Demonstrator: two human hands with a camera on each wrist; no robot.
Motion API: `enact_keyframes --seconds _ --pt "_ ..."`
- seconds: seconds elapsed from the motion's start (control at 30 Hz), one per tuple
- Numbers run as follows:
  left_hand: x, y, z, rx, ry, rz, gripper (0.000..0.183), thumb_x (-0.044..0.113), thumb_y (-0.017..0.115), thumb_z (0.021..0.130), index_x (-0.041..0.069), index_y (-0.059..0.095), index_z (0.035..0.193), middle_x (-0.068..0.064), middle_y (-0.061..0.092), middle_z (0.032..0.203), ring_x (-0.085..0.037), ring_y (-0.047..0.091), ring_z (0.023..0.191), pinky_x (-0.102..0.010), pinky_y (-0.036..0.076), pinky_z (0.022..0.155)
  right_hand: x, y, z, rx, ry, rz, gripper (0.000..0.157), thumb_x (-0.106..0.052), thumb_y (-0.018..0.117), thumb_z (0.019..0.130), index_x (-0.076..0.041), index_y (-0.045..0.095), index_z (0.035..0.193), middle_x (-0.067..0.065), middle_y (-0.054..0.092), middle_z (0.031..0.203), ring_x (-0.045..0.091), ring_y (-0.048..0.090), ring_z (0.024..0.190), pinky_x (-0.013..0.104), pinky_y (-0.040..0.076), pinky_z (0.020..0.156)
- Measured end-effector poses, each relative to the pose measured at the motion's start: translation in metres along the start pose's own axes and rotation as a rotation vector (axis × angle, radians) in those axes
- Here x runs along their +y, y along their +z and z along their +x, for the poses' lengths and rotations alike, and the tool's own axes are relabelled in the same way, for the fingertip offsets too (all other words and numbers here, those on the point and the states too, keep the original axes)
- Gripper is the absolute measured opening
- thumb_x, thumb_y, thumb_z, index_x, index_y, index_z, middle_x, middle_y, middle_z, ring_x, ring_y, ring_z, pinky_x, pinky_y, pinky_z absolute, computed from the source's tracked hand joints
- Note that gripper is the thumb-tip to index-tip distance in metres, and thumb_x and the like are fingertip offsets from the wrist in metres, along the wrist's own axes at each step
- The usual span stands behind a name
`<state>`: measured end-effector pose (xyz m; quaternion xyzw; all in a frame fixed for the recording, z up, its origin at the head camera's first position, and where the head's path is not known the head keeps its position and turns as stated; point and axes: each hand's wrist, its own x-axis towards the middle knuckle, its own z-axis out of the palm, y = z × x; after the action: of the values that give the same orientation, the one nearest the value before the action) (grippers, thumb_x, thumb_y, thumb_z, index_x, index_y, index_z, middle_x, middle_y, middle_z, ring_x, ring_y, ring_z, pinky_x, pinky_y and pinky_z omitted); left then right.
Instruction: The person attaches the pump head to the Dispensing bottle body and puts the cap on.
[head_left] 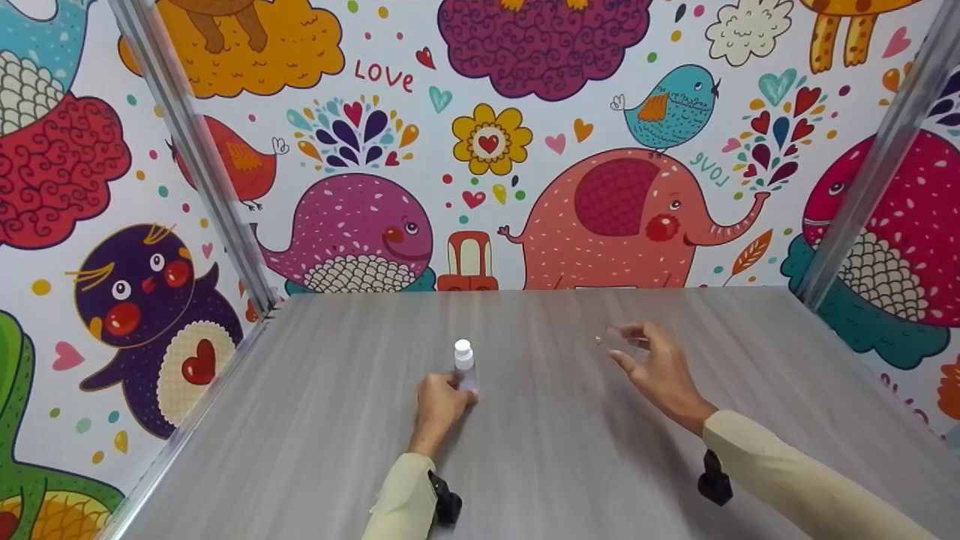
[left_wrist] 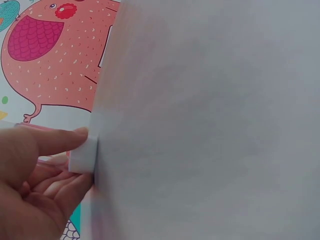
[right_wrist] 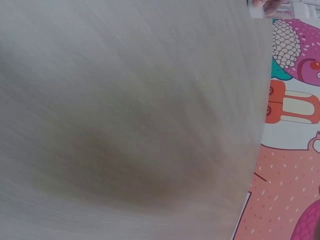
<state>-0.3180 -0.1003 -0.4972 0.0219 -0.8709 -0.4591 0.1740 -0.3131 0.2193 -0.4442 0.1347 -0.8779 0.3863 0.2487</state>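
Note:
A small see-through bottle (head_left: 465, 369) with a white top stands upright on the table. My left hand (head_left: 442, 405) grips it low down, thumb on one side and fingers on the other. In the left wrist view, the left hand (left_wrist: 45, 172) holds the bottle's whitish base (left_wrist: 84, 155) right at the tabletop. To the right, above the table, my right hand (head_left: 664, 367) pinches a clear cap-like piece (head_left: 616, 335) between thumb and fingers; its exact kind I cannot tell. The right wrist view catches the bottle (right_wrist: 285, 9) at its top edge, while the right hand is hidden there.
A grey wood-grain table (head_left: 337, 450) spreads under both hands. Behind it stands a wall (head_left: 480, 210) printed with cartoon animals. Metal posts (head_left: 202, 165) rise at the table's back corners. A dark wrist device (head_left: 715, 480) hangs from the right sleeve.

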Motion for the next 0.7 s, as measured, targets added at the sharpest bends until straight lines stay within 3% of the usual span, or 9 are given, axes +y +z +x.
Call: enact_keyframes --seconds 0.47,0.7 --pt "0.001 -0.001 0.0 -0.007 -0.012 0.01 0.029 0.0 0.079 0.063 -0.005 0.077 0.092 -0.019 0.076 0.084 -0.022 0.065 0.072 -0.042 0.055 0.071 -0.006 0.01 0.004 -0.038 -0.074 0.005 0.042 -0.01 0.079 0.084 -0.008 0.063 0.122 0.012 0.064 0.117 0.026 0.063 0.109 0.047 0.053 0.097" --pt "0.001 -0.001 0.0 -0.012 -0.017 0.005 0.024 0.0 0.078 0.064 -0.006 0.076 0.088 -0.017 0.076 0.081 -0.018 0.059 0.068 -0.038 0.052 0.066 -0.007 0.017 0.003 -0.046 -0.101 0.022 0.043 -0.008 0.08 0.082 -0.01 0.064 0.122 0.01 0.062 0.117 0.026 0.063 0.109 0.048 0.054 0.095"
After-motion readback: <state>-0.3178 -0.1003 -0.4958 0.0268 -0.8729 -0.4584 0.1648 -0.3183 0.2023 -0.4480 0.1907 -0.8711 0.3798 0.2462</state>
